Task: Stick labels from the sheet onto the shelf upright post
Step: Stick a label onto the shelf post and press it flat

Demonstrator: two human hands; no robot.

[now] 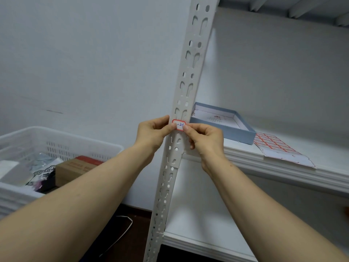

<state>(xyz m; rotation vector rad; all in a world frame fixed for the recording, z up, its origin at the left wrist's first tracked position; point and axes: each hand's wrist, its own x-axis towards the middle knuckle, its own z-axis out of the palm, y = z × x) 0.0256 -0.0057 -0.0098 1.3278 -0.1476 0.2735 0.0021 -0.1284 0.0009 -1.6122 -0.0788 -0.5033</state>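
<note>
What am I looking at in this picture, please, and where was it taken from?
There is no machine here: a person wears one camera on the head, looking down at their own bare hands. The left hand and right hand each pinch one end of a small red-bordered label with handwriting, holding it against the perforated upright post of a white shelving unit. On the shelf to the right lie the label sheet, partly used, and an open shallow blue box. At lower left stands a white plastic basket holding a cardboard box and some packets.
</note>
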